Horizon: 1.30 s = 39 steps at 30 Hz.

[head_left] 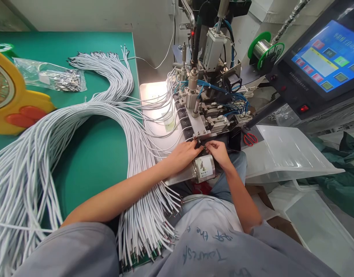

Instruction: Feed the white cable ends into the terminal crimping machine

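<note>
At the front end of the metal machine [191,96], my left hand [184,156] reaches in with its fingers pressed together on something too small to make out. My right hand [219,153] is pinched close beside it, its fingertips nearly touching the left ones; what they hold is hidden. Just below both hands sits a round metal tin [205,168] with a white label. A big bundle of white cables [93,109] curves over the green table [75,169] and passes under my left forearm. Several single cables run from it into the machine's left side.
A bag of metal parts [69,80] and a yellow fan [18,96] stand left. Right are a solder wire spool [260,48], a touch screen [329,57], a black phone [234,139], red scissors [250,139] and a translucent plastic bin [292,154].
</note>
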Each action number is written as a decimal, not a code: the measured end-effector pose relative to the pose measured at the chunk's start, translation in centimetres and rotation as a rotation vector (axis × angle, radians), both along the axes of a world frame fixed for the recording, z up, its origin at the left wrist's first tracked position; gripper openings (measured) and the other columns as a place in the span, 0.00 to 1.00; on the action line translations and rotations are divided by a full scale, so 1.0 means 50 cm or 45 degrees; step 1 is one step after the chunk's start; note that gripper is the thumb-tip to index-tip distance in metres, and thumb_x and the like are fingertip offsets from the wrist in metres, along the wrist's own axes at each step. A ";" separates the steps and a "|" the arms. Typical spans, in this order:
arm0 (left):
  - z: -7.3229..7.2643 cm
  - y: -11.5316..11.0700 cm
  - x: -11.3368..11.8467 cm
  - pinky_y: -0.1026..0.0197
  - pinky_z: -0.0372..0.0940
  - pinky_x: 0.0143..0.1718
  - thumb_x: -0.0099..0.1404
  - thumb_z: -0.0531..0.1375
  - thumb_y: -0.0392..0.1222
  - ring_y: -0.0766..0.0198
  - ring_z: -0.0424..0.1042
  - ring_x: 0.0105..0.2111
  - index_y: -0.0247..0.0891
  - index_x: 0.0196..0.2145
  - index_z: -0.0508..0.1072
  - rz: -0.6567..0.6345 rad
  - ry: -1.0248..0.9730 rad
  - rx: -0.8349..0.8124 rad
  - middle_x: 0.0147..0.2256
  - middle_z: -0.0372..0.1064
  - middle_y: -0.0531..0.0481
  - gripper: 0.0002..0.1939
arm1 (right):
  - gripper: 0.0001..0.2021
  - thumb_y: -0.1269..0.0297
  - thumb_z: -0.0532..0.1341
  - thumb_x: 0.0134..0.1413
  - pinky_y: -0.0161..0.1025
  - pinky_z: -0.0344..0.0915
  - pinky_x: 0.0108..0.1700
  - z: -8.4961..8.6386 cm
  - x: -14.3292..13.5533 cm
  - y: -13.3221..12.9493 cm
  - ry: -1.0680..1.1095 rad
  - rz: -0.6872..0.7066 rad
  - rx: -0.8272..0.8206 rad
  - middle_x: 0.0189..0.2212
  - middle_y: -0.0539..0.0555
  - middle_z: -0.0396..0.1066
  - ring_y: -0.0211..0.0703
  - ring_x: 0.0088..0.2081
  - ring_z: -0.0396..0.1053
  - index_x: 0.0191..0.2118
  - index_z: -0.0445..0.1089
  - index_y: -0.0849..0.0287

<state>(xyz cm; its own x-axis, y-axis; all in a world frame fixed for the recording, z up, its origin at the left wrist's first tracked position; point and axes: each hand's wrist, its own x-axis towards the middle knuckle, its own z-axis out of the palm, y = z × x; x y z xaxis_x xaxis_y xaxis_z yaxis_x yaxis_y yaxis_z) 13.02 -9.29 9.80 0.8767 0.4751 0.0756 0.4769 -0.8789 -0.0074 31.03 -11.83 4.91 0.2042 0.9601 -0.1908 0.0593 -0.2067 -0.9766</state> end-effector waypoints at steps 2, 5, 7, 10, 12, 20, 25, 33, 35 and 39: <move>-0.002 0.000 -0.002 0.59 0.62 0.36 0.69 0.47 0.33 0.58 0.69 0.38 0.34 0.53 0.66 -0.005 -0.032 0.003 0.36 0.65 0.42 0.18 | 0.14 0.53 0.64 0.37 0.33 0.58 0.24 -0.001 0.002 0.002 -0.012 0.044 -0.026 0.18 0.49 0.65 0.34 0.22 0.61 0.24 0.67 0.61; 0.000 0.000 -0.004 0.58 0.61 0.36 0.68 0.49 0.33 0.57 0.69 0.39 0.34 0.54 0.66 -0.020 -0.065 0.001 0.36 0.65 0.42 0.18 | 0.15 0.52 0.61 0.41 0.32 0.55 0.23 -0.008 0.002 0.002 -0.033 0.132 -0.011 0.17 0.47 0.62 0.32 0.20 0.58 0.23 0.64 0.60; 0.006 -0.003 -0.003 0.58 0.61 0.34 0.66 0.51 0.31 0.56 0.69 0.38 0.34 0.48 0.70 0.027 -0.025 -0.016 0.35 0.66 0.43 0.15 | 0.15 0.52 0.59 0.44 0.31 0.51 0.22 -0.015 0.001 0.003 -0.060 0.188 0.032 0.16 0.44 0.57 0.30 0.19 0.53 0.22 0.60 0.59; 0.020 -0.015 0.001 0.58 0.58 0.29 0.62 0.53 0.27 0.54 0.70 0.36 0.32 0.33 0.74 0.178 0.107 -0.059 0.31 0.68 0.43 0.09 | 0.16 0.52 0.55 0.48 0.31 0.48 0.22 -0.025 0.005 0.007 -0.118 0.267 0.110 0.16 0.43 0.50 0.29 0.20 0.48 0.21 0.56 0.58; 0.029 -0.023 0.003 0.59 0.57 0.27 0.61 0.53 0.25 0.54 0.71 0.36 0.32 0.28 0.73 0.240 0.160 -0.082 0.31 0.68 0.42 0.10 | 0.16 0.52 0.55 0.49 0.31 0.48 0.22 -0.026 0.013 0.009 -0.185 0.264 0.150 0.16 0.43 0.50 0.30 0.20 0.48 0.21 0.56 0.58; 0.060 0.018 -0.033 0.60 0.54 0.24 0.60 0.51 0.28 0.57 0.72 0.31 0.32 0.38 0.74 0.298 0.272 -0.211 0.33 0.72 0.42 0.14 | 0.13 0.59 0.52 0.56 0.31 0.49 0.22 0.014 -0.034 -0.078 -0.314 -0.329 0.556 0.18 0.44 0.52 0.30 0.19 0.49 0.25 0.61 0.59; 0.091 0.040 -0.073 0.63 0.54 0.26 0.52 0.57 0.30 0.62 0.70 0.30 0.38 0.34 0.76 0.167 0.424 -0.471 0.32 0.73 0.47 0.13 | 0.11 0.65 0.53 0.56 0.32 0.53 0.24 0.021 -0.108 -0.119 -0.681 -0.120 0.806 0.17 0.46 0.60 0.31 0.19 0.55 0.24 0.64 0.60; 0.107 0.006 -0.076 0.63 0.55 0.26 0.53 0.59 0.28 0.60 0.71 0.32 0.34 0.30 0.75 0.096 0.685 -0.450 0.33 0.73 0.45 0.07 | 0.11 0.66 0.53 0.56 0.32 0.56 0.24 0.004 -0.107 -0.111 -0.757 -0.179 0.879 0.18 0.48 0.65 0.33 0.20 0.60 0.25 0.66 0.60; 0.101 0.001 -0.090 0.62 0.56 0.27 0.53 0.60 0.27 0.61 0.71 0.31 0.34 0.28 0.75 0.051 0.655 -0.424 0.33 0.73 0.45 0.06 | 0.11 0.66 0.53 0.56 0.32 0.56 0.24 0.005 -0.107 -0.112 -0.764 -0.183 0.887 0.18 0.48 0.64 0.33 0.20 0.60 0.25 0.66 0.60; 0.073 -0.008 -0.127 0.62 0.56 0.28 0.56 0.58 0.24 0.63 0.69 0.31 0.33 0.24 0.72 -0.099 0.505 -0.261 0.31 0.71 0.46 0.09 | 0.12 0.64 0.53 0.56 0.33 0.55 0.24 0.006 -0.109 -0.114 -0.741 -0.181 0.840 0.18 0.49 0.64 0.34 0.20 0.59 0.24 0.66 0.59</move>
